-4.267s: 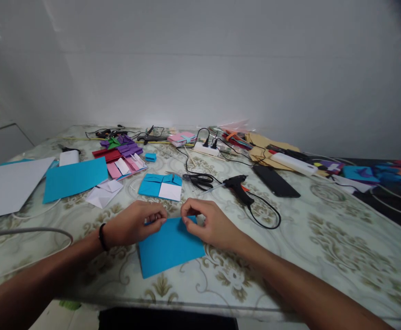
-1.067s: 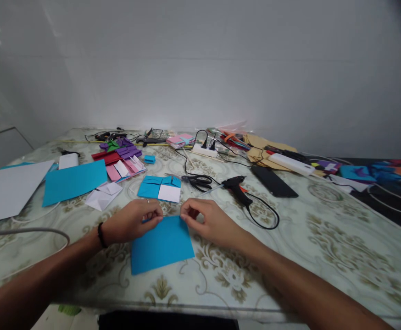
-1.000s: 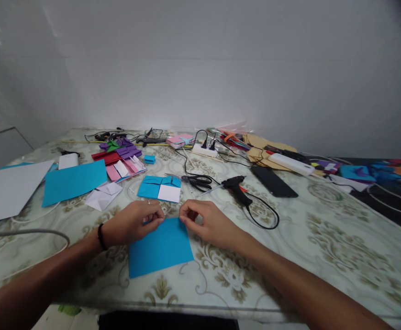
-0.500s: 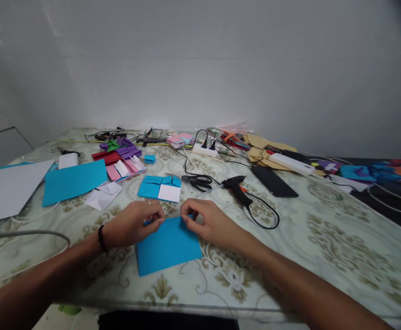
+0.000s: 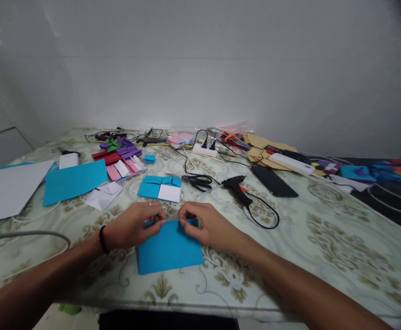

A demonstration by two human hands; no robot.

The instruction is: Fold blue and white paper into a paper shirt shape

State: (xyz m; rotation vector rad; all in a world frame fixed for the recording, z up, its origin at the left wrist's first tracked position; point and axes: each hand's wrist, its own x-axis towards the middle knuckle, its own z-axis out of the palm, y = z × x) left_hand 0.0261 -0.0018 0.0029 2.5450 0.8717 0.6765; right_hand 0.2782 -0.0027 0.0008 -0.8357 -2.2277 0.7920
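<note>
A sheet of blue paper lies near the table's front edge, its far edge between my two hands. My left hand pinches that edge on the left, with a ring and a dark wristband showing. On the right, my right hand pinches the same edge, thumb against fingers. Just beyond my hands sits a folded blue and white paper piece. A hot glue gun and black-handled scissors lie past my right hand.
At the left are another blue sheet, a large white sheet and a folded white paper. Folded red, purple and pink papers sit behind. A power strip, a black phone and cables spread across the back and right.
My right hand has shifted slightly left along the paper's far edge. The paper's near edge has turned a little. Both hands keep their pinch.
</note>
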